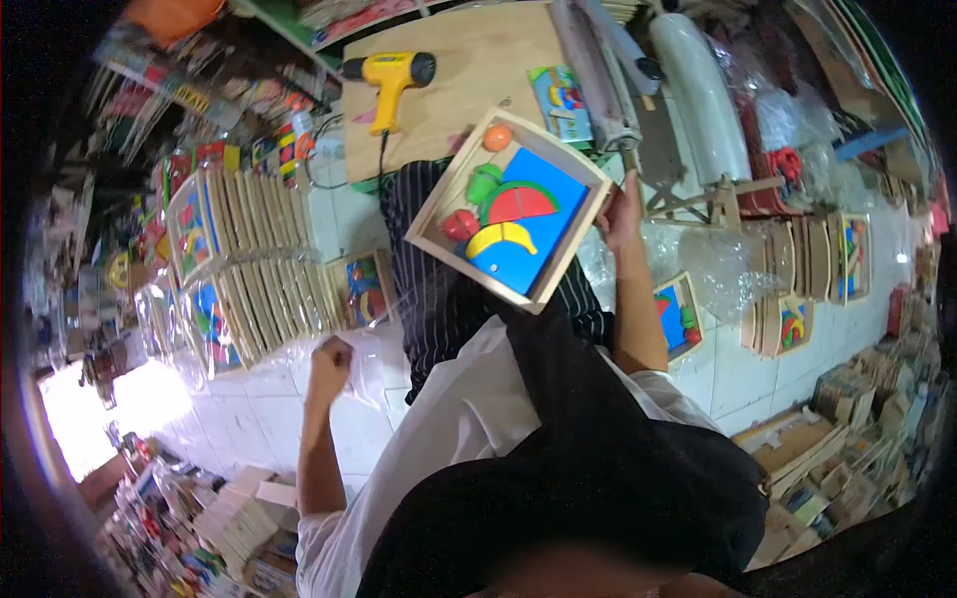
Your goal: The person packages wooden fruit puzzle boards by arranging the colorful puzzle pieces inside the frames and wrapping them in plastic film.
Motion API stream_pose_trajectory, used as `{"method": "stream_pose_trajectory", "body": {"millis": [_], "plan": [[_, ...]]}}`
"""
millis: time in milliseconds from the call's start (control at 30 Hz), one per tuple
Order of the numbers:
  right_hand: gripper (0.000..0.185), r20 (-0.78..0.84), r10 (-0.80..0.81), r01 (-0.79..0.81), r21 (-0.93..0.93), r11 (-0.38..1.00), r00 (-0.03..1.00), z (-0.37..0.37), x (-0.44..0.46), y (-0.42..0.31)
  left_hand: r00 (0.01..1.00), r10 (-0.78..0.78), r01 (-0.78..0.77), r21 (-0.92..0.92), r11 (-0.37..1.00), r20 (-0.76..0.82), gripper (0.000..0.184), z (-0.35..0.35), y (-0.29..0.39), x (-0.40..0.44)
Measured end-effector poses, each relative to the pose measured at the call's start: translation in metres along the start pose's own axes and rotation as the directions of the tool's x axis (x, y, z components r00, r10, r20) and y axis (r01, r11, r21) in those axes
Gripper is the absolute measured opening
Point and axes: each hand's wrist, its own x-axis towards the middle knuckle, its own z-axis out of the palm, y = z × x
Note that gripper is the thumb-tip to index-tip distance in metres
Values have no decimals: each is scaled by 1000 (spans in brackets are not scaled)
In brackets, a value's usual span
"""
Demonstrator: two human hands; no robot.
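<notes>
A wooden tray point(429, 221) with a blue board and fruit pieces rests tilted over my lap. Its pieces include a watermelon slice point(520, 203), a yellow banana point(501, 237) and an orange ball point(496, 138). My right hand point(622, 212) grips the tray's right corner. Out to the left, away from the tray, my left hand point(332, 361) is closed beside clear plastic film point(367, 371); whether it pinches the film is too small to tell.
A low wooden table point(469, 60) ahead bears a yellow heat gun point(391, 80) with a dark cable and a picture card point(560, 105). Wrapped stacks of trays point(261, 214) stand at left. More trays point(793, 324) and plastic rolls point(698, 95) are at right.
</notes>
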Motion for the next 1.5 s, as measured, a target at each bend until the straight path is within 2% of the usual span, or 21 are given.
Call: {"method": "stream_pose_trajectory", "body": {"millis": [67,133,167,200,300,367,500,567,667,767,833,933,967,1000,1033,1067,1133,1233,1333,1433,1500], "plan": [[47,-30,38,-46,-349,936,999,-13,12,5,967,120,-112,49,993,-226,9,-15,-36,26],[34,28,29,-2,-676,737,999,20,-7,-16,893,76,27,223,975,-444,17,-42,-38,60],[29,12,46,-27,-652,758,999,19,-7,-14,820,205,4,364,931,-534,21,-56,-91,86],[26,-5,58,-49,-626,778,998,16,-4,-13,791,57,148,281,948,-609,24,-79,-63,94],[26,-35,36,-49,-576,816,999,19,-15,-19,621,217,134,374,918,-754,22,-147,-70,131],[34,-64,30,-62,-588,807,997,12,-15,-18,605,268,16,348,937,-750,21,-176,-38,148],[35,89,73,0,-635,772,993,58,-28,-29,871,151,-247,-150,957,-468,52,-118,96,176],[38,155,20,90,-670,737,988,106,-42,-36,793,516,-488,170,856,-324,45,-82,160,183],[48,348,78,206,-705,678,934,135,-38,-36,451,883,-844,260,469,-132,46,-48,245,189],[51,497,98,305,-663,683,862,154,-41,-38,668,641,-593,-249,766,378,43,-28,285,221],[54,538,76,330,-616,715,839,156,-50,-39,522,445,-251,-368,895,728,41,-10,279,254],[56,570,23,429,-642,636,821,151,-68,-37,267,431,-411,-303,860,862,44,9,274,260],[54,586,36,443,-649,618,809,161,-79,-40,319,401,-238,-337,911,859,45,12,281,243],[49,661,-178,652,-592,474,729,156,-77,-30,363,359,-60,-363,930,860,47,16,289,223],[51,645,-242,679,-611,407,725,154,-79,-26,284,561,26,-592,806,777,44,39,278,223],[53,625,-304,694,-635,339,719,153,-82,-21,321,447,91,-496,863,835,39,38,277,222],[52,453,-428,619,-642,452,782,154,-92,-3,366,465,255,-568,783,806,32,44,270,220],[47,303,-524,564,-687,459,796,144,-91,18,338,535,56,-584,810,774,28,51,257,231],[40,221,-443,463,-681,568,869,145,-94,22,390,494,102,-569,816,777,30,52,251,223],[36,308,-422,496,-733,466,853,150,-97,11,377,628,510,-719,473,680,29,64,232,217],[34,309,-411,480,-769,422,858,150,-92,3,445,512,575,-673,465,734,34,86,207,238]]}}
